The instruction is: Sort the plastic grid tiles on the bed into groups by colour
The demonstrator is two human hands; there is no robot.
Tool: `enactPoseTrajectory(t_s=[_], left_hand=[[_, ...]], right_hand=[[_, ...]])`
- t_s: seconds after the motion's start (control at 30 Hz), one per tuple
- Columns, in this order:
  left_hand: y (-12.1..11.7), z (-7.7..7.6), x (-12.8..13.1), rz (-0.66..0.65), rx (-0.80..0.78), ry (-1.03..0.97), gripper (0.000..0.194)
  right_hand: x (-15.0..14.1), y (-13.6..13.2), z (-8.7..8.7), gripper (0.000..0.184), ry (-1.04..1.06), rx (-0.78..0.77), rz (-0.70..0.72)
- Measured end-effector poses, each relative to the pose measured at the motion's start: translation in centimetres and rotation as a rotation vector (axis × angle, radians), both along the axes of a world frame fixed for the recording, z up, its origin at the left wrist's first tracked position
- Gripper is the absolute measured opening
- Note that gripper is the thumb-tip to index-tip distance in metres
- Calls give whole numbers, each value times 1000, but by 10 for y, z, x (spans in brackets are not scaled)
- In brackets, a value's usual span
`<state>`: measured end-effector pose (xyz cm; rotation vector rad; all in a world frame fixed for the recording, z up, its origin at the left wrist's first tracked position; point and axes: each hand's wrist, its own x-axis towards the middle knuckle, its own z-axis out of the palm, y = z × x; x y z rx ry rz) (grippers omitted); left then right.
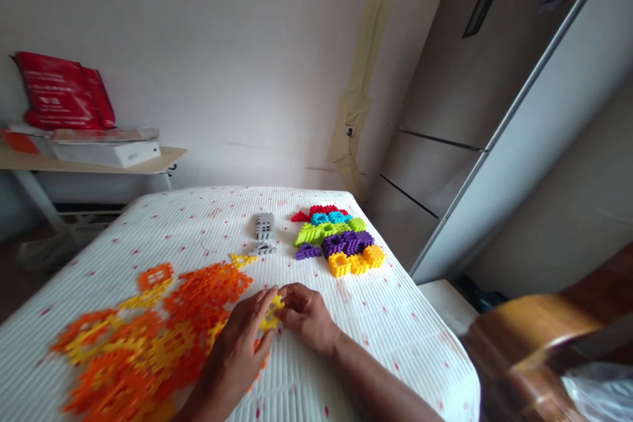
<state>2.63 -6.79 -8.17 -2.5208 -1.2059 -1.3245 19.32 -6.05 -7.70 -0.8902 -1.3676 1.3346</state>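
Observation:
A yellow interlocking toy tile (271, 314) with notched edges is between my two hands, above the near middle of the table. My right hand (309, 316) pinches its right side, fingers bent. My left hand (242, 336) is closed around the left side, its fingers hiding part of the tile. Left of and beneath my left hand spreads a loose pile of orange tiles (205, 297) mixed with yellow ones. One yellow triangular tile (242, 260) lies at the pile's far edge.
Tiles stand grouped by colour at the right: red (324, 211), blue (330, 217), green (326, 232), purple (346, 244) and yellow-orange (357, 262). Grey tiles (265, 227) stand near the middle. A fridge (445, 112) is at the right, a side desk (173, 155) at the left.

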Motion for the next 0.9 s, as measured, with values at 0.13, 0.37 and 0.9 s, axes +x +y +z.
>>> enactPoseTrajectory(t_s=[0.13,0.37,0.9], left_hand=[[2,2,-6,16,-166,-138,44],[0,12,-10,-21,-686,-529,40],[-1,22,-11,-19,-883,-839,53]], right_hand=[[2,2,-1,33,41,-66,-46],[3,-2,2,28,-106,32,-46],[4,-17,22,43,-764,625,-197]])
